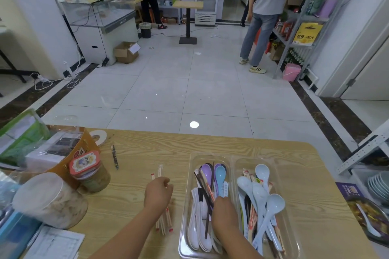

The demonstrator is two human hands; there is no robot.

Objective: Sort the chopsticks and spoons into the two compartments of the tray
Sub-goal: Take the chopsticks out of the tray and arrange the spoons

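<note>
1. Fingers [165, 182] of my left hand [158, 192] curl round a bundle of wrapped chopsticks [163, 222] on the table [294, 153], just left of the tray [232, 161].
2. My right hand [224, 210] dips into the tray's left compartment. Its fingertips are buried, so I cannot tell what they pinch, possibly a dark chopstick [203, 188].
3. Risk: tugging 1 stick from under the tangle could flick spoons out or drag the tray, and a slack left grip would scatter the bundle.
4. The left compartment holds white, purple and blue spoons [220, 172] with dark chopsticks. The right holds pale blue spoons [262, 171] over wrapped chopsticks. Both are mixed.
</note>
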